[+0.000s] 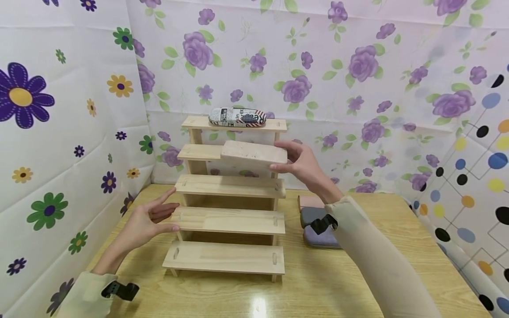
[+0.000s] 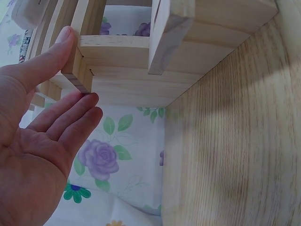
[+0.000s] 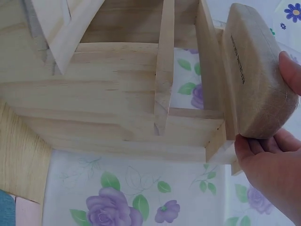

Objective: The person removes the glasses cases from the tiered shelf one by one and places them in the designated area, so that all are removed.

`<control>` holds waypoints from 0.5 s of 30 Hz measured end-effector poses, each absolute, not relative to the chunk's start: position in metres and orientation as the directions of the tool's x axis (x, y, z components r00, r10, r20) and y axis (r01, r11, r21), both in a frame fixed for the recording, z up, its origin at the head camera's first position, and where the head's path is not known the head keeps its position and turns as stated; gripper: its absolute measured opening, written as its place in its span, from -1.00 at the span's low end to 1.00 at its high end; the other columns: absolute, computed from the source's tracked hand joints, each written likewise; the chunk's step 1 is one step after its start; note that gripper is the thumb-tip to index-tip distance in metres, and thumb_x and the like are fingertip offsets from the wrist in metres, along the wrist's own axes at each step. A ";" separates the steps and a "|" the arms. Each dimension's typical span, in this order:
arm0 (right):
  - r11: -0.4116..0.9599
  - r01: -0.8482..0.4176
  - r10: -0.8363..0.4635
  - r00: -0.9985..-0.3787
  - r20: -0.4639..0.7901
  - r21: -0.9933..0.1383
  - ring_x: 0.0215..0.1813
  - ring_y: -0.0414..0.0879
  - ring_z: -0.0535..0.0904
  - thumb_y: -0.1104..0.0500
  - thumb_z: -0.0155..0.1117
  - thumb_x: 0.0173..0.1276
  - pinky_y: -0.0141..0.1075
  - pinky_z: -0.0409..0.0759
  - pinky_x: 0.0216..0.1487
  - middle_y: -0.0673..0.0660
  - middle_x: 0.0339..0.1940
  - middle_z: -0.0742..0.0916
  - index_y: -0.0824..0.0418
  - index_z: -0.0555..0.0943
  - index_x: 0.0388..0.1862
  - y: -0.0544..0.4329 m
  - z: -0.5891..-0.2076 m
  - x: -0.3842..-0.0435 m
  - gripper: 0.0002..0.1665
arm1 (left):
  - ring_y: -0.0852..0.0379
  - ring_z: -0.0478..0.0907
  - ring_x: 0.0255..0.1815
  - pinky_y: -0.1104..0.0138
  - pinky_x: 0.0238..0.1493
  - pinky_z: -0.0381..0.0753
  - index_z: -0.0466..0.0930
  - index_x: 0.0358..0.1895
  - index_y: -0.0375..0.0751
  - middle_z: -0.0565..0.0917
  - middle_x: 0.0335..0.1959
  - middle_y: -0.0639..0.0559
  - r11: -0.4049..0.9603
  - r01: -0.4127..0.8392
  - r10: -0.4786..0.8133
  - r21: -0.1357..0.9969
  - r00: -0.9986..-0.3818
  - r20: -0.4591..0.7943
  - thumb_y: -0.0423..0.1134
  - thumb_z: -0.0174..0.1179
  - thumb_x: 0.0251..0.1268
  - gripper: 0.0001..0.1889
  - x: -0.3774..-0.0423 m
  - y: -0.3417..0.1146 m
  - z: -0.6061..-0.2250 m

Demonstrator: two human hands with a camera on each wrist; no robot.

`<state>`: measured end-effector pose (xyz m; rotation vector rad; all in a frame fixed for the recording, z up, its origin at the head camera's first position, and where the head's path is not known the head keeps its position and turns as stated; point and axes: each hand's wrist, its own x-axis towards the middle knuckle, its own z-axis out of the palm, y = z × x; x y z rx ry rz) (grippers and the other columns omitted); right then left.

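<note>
A beige glasses case [image 1: 253,153] with rounded edges is held at its right end by my right hand [image 1: 300,163], thumb on the near side and fingers on the far side. It is at the second-highest tier of a wooden stepped shelf [image 1: 230,187]; dark lettering shows on its underside [image 3: 256,70]. My left hand [image 1: 145,223] is at the left ends of the middle tiers, its fingers loosely extended and touching the board end [image 2: 77,70]. On the top tier lies a newspaper-print case [image 1: 237,117] with a flag pattern.
Right of the shelf, a pink case [image 1: 310,201], a grey case [image 1: 311,215] and a purple case [image 1: 320,237] lie on the wooden table [image 1: 381,265], partly behind my right sleeve. Floral cloth [image 1: 254,39] hangs behind; patterned cloths flank both sides.
</note>
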<state>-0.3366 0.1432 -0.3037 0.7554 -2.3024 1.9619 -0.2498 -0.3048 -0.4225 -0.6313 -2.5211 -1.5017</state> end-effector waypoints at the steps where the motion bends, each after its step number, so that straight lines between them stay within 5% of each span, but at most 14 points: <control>1: 0.086 -0.373 -0.342 -0.882 0.325 -0.924 0.24 0.07 0.62 0.39 0.59 0.26 -0.29 0.70 0.12 0.23 0.28 0.66 0.26 0.54 0.48 0.144 -0.304 -0.336 -0.20 | -0.28 0.56 0.32 0.26 0.21 0.66 0.21 0.69 0.05 0.65 0.27 -0.31 0.414 0.421 0.281 0.807 -0.902 0.327 -0.35 0.62 0.12 0.06 -0.250 -0.305 -0.422; 15: 0.107 -0.391 -0.343 -0.878 0.335 -0.914 0.35 0.08 0.56 0.40 0.56 0.28 -0.33 0.67 0.19 0.25 0.39 0.59 0.32 0.48 0.52 0.173 -0.313 -0.320 -0.17 | -0.26 0.59 0.30 0.25 0.20 0.66 0.21 0.69 0.07 0.65 0.27 -0.33 0.421 0.421 0.280 0.803 -0.903 0.326 -0.34 0.62 0.13 0.06 -0.250 -0.305 -0.422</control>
